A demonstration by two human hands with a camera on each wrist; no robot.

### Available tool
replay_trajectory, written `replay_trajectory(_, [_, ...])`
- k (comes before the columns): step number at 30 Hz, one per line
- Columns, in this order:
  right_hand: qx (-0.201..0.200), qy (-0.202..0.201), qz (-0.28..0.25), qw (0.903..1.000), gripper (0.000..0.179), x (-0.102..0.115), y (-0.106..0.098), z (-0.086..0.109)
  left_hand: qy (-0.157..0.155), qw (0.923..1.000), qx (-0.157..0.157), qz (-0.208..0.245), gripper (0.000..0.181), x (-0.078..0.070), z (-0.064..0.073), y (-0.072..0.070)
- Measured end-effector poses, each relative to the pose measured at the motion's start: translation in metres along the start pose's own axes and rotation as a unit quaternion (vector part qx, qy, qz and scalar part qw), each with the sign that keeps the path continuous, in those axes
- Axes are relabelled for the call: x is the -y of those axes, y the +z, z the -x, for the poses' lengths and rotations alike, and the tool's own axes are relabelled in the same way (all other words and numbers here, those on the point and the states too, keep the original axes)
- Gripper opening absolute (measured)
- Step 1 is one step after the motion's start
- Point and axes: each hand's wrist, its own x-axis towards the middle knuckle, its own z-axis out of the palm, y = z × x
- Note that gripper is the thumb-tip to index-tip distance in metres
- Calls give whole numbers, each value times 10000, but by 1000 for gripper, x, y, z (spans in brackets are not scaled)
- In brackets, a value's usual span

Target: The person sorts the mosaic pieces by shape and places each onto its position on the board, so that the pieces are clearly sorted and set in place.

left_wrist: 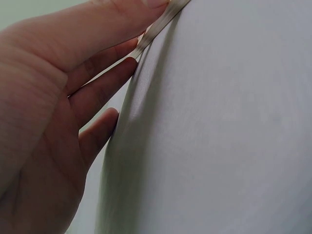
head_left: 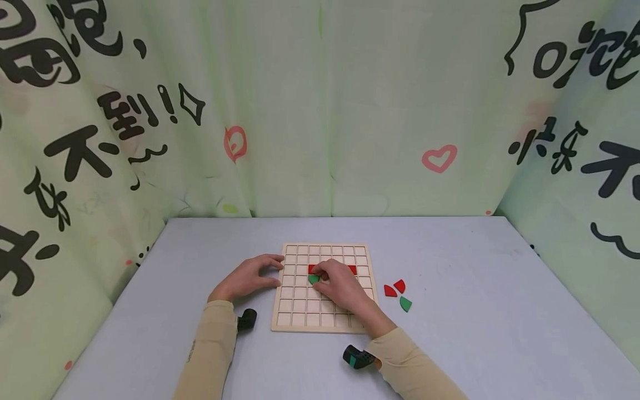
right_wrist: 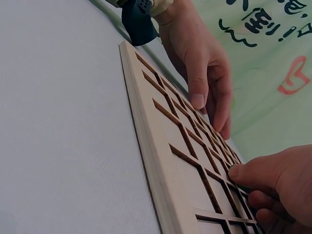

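Observation:
A square wooden grid board [head_left: 292,321] lies on the table. Red pieces [head_left: 353,270] sit in one of its upper rows, partly covered by my right hand [head_left: 341,284]. My right thumb and a fingertip pinch a green piece [head_left: 313,279] just below that row; the other right fingers are curled. In the right wrist view, the right hand [right_wrist: 278,185] is low over the grid, and its fingertips are partly hidden. Fingers loosely spread, my left hand [head_left: 250,276] touches the board's left edge. The left wrist view shows the left hand [left_wrist: 53,97] with fingertips and thumb near that edge.
Right of the board lie two red fan-shaped pieces [head_left: 399,286] and a green one [head_left: 405,304]. Black wrist devices [head_left: 358,357] hang under both sleeves. A pale cloth-covered table [head_left: 475,311] extends to curtains [head_left: 380,111] with black writing.

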Motion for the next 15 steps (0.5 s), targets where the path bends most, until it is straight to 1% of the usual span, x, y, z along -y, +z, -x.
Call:
replay_trajectory(5, [-33,-7,36,10000,24,0,0,1,-79,10000,12,17,36,0,-1,0])
replay_trajectory(8, [-30,1,41,10000,24,0,0,0,-50,10000,-4,1,36,0,0,0])
replay_trajectory(15, [-71,-5,40,10000,21,-1,1,0,-118,9999,-8,72,36,-1,0,0])
